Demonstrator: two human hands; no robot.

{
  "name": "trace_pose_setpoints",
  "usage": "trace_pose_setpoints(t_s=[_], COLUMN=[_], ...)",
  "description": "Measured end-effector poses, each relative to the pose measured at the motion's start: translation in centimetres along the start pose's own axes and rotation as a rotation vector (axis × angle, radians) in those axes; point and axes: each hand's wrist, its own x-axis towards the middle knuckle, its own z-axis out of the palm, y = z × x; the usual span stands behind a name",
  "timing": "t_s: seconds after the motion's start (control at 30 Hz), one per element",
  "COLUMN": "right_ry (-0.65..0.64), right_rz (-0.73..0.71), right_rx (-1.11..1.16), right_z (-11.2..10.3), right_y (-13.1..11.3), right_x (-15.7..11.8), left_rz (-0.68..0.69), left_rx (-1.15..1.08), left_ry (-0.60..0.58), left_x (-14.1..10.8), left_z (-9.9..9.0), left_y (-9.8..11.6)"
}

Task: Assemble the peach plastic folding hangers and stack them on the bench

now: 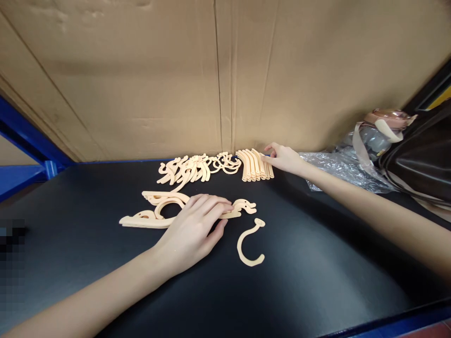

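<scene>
My left hand [197,225] lies palm down over cream plastic hanger arms [230,215], its fingertips and thumb closed about one of them. A piece with two curved prongs [245,205] shows just beyond those fingertips. To the left of this hand lie folded hanger parts [141,219] around a cream ring-like curve, partly covered by the hand. A loose hanger hook [243,244] rests on the table to its right. My right hand [283,158] reaches to the right end of a neat row of curved hanger arms [254,165], fingers apart and touching the row.
A loose pile of curved hanger pieces [190,169] and several hooks [227,163] lie along the back of the black table [317,281]. Cardboard [141,84] stands behind. Clear plastic wrapping [324,169], a strapped bottle [387,122] and a dark bag [423,159] occupy the right.
</scene>
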Motion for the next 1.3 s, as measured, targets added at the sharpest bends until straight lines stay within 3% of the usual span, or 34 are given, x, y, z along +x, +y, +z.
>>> trace_pose_setpoints(t_s=[1.3], right_ry=[-0.076], right_rz=[0.050], right_rx=[-0.030], right_z=[-0.42], right_y=[0.09], right_x=[0.37], left_rz=[0.008], left_rx=[0.012], left_ry=[0.004], left_x=[0.10], left_z=[0.09], left_y=[-0.19])
